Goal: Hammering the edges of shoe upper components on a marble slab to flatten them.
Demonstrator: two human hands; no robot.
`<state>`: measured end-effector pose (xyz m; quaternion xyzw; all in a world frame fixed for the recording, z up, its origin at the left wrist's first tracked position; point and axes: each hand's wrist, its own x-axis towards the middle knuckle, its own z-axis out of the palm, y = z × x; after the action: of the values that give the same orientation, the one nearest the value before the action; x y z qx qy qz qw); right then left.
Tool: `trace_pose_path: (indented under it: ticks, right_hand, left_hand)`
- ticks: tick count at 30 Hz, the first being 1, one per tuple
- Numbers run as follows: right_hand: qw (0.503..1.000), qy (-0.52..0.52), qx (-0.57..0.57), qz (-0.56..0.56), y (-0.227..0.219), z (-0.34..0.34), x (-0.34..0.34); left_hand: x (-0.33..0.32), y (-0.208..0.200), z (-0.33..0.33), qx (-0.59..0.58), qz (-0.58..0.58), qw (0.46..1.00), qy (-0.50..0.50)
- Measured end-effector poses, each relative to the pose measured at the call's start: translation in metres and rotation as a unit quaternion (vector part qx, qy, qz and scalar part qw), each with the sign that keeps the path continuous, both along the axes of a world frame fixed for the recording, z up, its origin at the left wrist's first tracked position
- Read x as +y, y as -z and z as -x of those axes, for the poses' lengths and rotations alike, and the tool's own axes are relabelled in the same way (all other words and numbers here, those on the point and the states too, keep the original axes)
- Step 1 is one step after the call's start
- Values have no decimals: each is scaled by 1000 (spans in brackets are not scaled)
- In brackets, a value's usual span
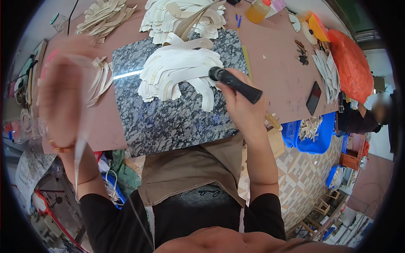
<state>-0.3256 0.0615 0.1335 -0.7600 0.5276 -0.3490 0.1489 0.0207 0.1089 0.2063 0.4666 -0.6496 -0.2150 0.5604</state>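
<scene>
My right hand (pixel 247 111) is closed round a hammer, its black head (pixel 237 85) tilted over the right end of a stack of curved white pieces (pixel 181 67). A wooden handle end (pixel 273 121) shows beside my wrist. The pieces lie fanned and overlapping on a speckled grey stone slab (pixel 168 126). To the left of the slab my left hand (pixel 63 97) is raised and smeared by motion, so its fingers cannot be made out. A whitish, see-through strip (pixel 81 147) hangs along that hand and forearm; whether the fingers grip it is unclear.
More cut pieces lie in a white pile (pixel 181 19) and a beige pile (pixel 105 19) at the back. Narrow strips (pixel 100 80) rest left of the slab. On the right are a phone (pixel 313 98), a red bag (pixel 350 63) and a blue basket (pixel 314 144). A person (pixel 358 116) is farther right.
</scene>
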Motion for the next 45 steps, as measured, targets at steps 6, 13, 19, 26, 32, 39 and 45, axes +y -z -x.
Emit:
trace_pose_path:
  ticks: [6, 13, 19, 26, 32, 39, 45]
  right_hand:
    - [995, 21, -64, -74, -26, 20, 13]
    - [977, -34, -77, -196, -55, 58, 60]
    - [954, -119, 46, -271, -51, 47, 79]
    - [960, -109, 46, -252, -52, 47, 78]
    - [984, -75, 7, -160, -49, 41, 74]
    - [970, -111, 41, -213, -52, 28, 69]
    - [967, -142, 73, -197, -49, 25, 61]
  left_hand:
    - [-35, 93, 99, -191, -169, 940, 227]
    - [-19, 111, 139, -226, -22, 912, 340]
    - [-19, 114, 141, -233, 23, 915, 327]
    - [-19, 118, 135, -257, 79, 897, 351]
    - [-20, 114, 133, -342, 175, 854, 350]
    - [-22, 110, 117, -327, 168, 859, 356]
    - [-19, 112, 108, -312, 128, 873, 352]
